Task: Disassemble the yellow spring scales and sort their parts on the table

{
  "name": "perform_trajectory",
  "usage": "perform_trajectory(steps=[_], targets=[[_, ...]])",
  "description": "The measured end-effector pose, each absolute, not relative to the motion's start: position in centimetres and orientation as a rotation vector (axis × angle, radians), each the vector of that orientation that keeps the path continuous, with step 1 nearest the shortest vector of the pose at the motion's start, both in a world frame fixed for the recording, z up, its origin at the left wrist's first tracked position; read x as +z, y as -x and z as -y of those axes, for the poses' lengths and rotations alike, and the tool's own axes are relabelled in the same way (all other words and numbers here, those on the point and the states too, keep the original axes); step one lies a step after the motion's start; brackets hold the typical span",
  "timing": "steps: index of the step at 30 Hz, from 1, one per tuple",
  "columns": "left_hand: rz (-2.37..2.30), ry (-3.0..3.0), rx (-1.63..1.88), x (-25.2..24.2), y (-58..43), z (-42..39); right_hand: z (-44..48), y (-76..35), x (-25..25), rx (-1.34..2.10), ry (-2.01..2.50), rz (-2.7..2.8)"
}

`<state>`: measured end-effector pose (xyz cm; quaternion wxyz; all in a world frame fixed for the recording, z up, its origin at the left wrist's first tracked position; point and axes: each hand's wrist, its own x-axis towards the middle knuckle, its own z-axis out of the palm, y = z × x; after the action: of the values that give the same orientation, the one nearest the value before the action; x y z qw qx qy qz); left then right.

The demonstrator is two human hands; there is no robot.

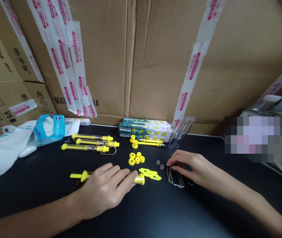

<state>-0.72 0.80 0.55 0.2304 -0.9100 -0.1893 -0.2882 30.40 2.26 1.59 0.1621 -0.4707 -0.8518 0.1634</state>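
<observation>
My left hand is closed over a yellow spring scale lying crosswise on the black table; its middle is hidden under my fingers. My right hand pinches at the bent metal wire hooks on the right, and its fingertips cover their upper ends. Between the hands lie two flat yellow pieces with holes and two small coil springs. Behind these are several yellow ring caps, two flanged yellow caps and yellow rods.
Three spring scales with hooks lie at back left, near a blue-and-white tissue pack. Stacked printed boxes and clear tubes stand against a taped cardboard wall. A blurred-out patch covers the right side.
</observation>
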Motion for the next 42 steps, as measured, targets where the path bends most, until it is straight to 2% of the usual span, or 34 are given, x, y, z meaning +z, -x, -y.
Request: perform_trajectory(steps=[6,15,19,27,32,35,38,42], targets=[[0.471,2.553,-0.83,0.8,0.8,-0.7,-1.2,-28.9,2.2,0.435,1.275,2.263],[0.416,2.587,-0.849,0.8,0.7,-0.5,3.4,-21.3,0.4,0.956,1.122,1.904],[0.492,2.572,-0.855,0.8,0.4,-0.6,3.2,-21.6,-0.5,1.078,1.147,1.744],[0.707,2.623,-0.908,0.0,0.4,-1.1,1.9,-23.5,0.0,1.025,1.141,1.663],[0.702,2.611,-0.904,0.2,0.4,-0.9,1.7,-23.6,0.7,1.237,1.112,1.515],[0.714,2.597,-0.915,0.3,0.2,-0.9,1.9,-23.8,0.6,0.993,1.113,1.605],[0.759,2.58,-0.902,0.1,0.2,-1.0,2.4,-23.8,0.4,0.626,1.013,2.023],[0.82,2.568,-0.846,-0.3,0.4,-1.2,2.9,-23.6,0.4,0.584,0.926,2.355]])
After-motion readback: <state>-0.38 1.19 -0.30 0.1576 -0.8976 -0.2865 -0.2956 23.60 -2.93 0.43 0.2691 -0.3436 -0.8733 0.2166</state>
